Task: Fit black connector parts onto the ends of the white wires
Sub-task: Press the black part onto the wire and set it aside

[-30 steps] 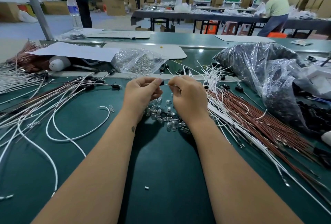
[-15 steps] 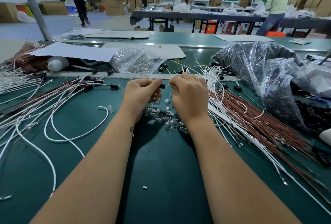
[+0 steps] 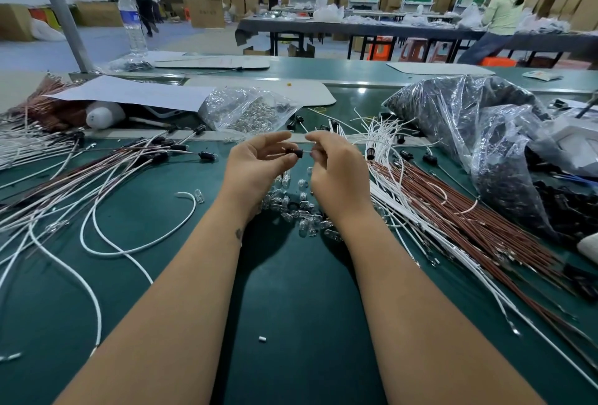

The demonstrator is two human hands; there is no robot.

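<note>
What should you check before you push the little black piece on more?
1. Black connector pinched in left hand: ok.
2. Right hand fingers meeting the connector's open end: ok.
3. What the right fingers hold, wire or bulb: cannot tell, too small.
4. Lined up straight with the connector: cannot tell.
5. Spare glass bulbs lying under the hands: ok.
6. Loose white wires within reach at right: ok.

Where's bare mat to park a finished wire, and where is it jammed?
Free: the green mat between the forearms, bar one white scrap; also the patch inside the white wire loop, left. Crowded: glass bulbs under the hands, the white and brown wire bundle right, plastic bags beyond it, finished wires far left.
</note>
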